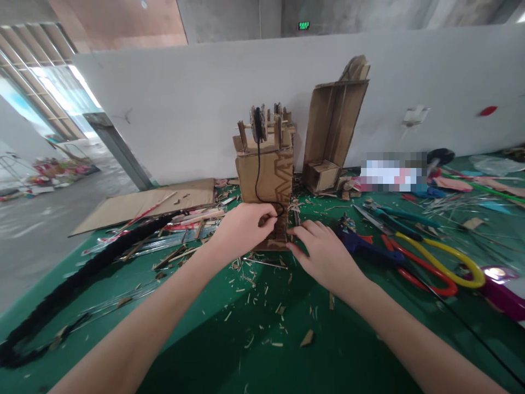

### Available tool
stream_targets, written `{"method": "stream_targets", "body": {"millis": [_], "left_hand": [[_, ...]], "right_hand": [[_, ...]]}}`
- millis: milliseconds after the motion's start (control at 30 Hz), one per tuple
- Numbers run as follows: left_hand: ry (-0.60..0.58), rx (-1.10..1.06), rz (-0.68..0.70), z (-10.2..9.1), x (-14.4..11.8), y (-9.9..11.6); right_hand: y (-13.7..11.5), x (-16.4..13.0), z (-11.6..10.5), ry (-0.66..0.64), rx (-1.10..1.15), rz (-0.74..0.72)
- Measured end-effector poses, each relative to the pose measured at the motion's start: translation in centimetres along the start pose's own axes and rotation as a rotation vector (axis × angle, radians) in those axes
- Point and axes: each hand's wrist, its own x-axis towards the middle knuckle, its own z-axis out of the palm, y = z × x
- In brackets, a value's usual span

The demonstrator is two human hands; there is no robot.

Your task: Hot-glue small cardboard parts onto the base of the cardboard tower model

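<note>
A tall cardboard box (pixel 250 175) stands upright on the table, bearing a spool (pixel 258 123) wound with black cord on a wooden axle. From the spool a black cord (pixel 258 169) hangs down the box's front and loops near its lower part. My left hand (pixel 246 224) is closed in a pinch on this cord, close to the box. At the box's lower right edge is my right hand (pixel 318 249), thumb and forefinger apart, their tips at the cardboard. Part of the lower front of the box is hidden behind my left hand.
Behind right stands another cardboard structure (pixel 315 120) against the white partition (pixel 184 109). Scissors with yellow and red handles (pixel 447 257), teal-handled pliers (pixel 410 216) and a blue tool (pixel 369 246) lie right. A fuzzy black strip (pixel 94 268), sticks and a cardboard sheet (pixel 123 210) lie left; scraps are scattered.
</note>
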Motion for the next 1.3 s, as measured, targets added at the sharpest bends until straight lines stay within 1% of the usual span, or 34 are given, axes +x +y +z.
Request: {"method": "stream_targets", "body": {"millis": [133, 267, 400, 467, 567, 733, 867, 1000, 1200, 1300], "left_hand": [[-0.002, 0.041, -0.013, -0.4, -0.2, -0.1], [0.003, 0.064, -0.042, -0.4, -0.5, -0.3], [-0.027, 0.107, -0.050, -0.4, -0.6, -0.4], [-0.031, 0.145, -0.045, -0.4, -0.7, -0.5], [-0.040, 0.229, -0.056, -0.4, -0.8, -0.6], [-0.055, 0.334, -0.054, -0.2, -1.0, -0.8], [-0.065, 0.387, -0.047, 0.0, -1.0, -1.0], [-0.063, 0.421, -0.035, 0.1, -0.9, -1.2], [-0.060, 0.411, -0.047, 0.2, -0.9, -1.4], [-0.065, 0.427, -0.047, 0.3, -0.9, -1.5]], "right_hand": [[0.0, 0.0, 0.1, 0.014, 0.044, -0.015], [-0.1, -0.1, 0.1, -0.005, 0.094, -0.026], [-0.5, 0.0, -0.2, 0.028, 0.141, 0.066], [-0.4, 0.1, -0.2, 0.011, 0.143, 0.095], [-0.2, 0.1, -0.2, -0.028, 0.155, 0.089], [-0.1, 0.0, 0.0, -0.016, 0.211, 0.085], [-0.4, 0.0, 0.0, -0.038, 0.161, 0.143], [-0.1, 0.1, 0.1, -0.091, 0.090, 0.129], [0.3, -0.1, 0.4, -0.037, 0.154, 0.101], [0.0, -0.1, 0.4, -0.048, 0.136, 0.133]]}}
